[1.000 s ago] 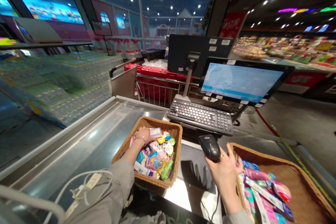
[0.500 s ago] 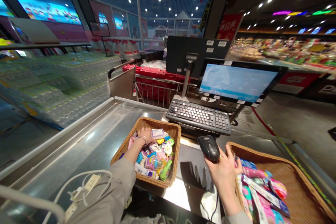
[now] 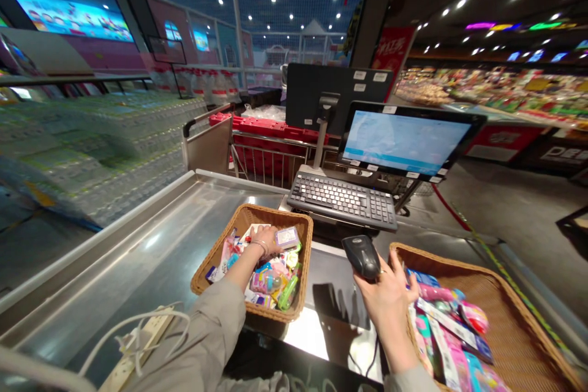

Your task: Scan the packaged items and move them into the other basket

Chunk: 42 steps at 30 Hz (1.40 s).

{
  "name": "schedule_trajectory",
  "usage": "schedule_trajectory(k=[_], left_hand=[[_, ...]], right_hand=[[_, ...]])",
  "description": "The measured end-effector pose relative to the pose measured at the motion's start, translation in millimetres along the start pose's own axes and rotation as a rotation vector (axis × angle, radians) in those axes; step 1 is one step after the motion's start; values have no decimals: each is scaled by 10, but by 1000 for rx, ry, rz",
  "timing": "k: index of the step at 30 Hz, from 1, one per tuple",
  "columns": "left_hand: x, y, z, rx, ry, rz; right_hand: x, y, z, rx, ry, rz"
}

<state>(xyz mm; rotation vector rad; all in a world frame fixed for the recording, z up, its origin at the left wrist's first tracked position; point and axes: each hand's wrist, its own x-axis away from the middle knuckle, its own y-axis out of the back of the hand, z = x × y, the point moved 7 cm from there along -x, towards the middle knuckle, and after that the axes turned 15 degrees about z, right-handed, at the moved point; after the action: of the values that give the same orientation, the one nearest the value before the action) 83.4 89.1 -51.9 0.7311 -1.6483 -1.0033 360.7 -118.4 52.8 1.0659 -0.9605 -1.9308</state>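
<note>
My left hand (image 3: 265,239) reaches into a wicker basket (image 3: 307,257) of small packaged goods; its fingertips touch a small pale box with a purple edge (image 3: 287,237), though whether they grip it is unclear. Around it lie a pink bottle-shaped toy (image 3: 266,282) and a green item (image 3: 288,293). My right hand (image 3: 388,291) holds a black handheld scanner (image 3: 362,256) between the two baskets. Beside that hand, a second wicker basket (image 3: 514,312) contains pink and blue packages (image 3: 452,331).
A keyboard (image 3: 342,199) and a lit monitor (image 3: 407,141) stand behind the baskets on the metal counter (image 3: 169,245). A power strip with white cables (image 3: 142,343) lies at the lower left. Past the counter is a cart with red crates (image 3: 271,135).
My left hand has moved slightly right within the basket, and the pale box has shifted right with it. The whole view has turned a little. My right hand still holds the scanner.
</note>
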Motion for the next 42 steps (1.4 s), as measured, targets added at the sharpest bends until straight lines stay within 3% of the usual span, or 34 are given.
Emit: schedule_trajectory(k=[8, 15, 19, 29, 36, 42], left_hand=[[38, -111, -233, -35, -76, -76], [220, -43, -273, -79, -103, -161], [357, 58, -323, -93, -120, -263], [709, 411, -390, -72, -142, -657], [782, 530, -434, 43, -211, -778], [920, 665, -633, 37, -287, -843]], right_hand=[[58, 40, -61, 17, -2, 0], [95, 98, -68, 27, 3, -15], [106, 72, -64, 16, 13, -13], [123, 62, 6, -29, 38, -10], [127, 164, 123, 12, 58, 14], [131, 201, 166, 23, 75, -9]])
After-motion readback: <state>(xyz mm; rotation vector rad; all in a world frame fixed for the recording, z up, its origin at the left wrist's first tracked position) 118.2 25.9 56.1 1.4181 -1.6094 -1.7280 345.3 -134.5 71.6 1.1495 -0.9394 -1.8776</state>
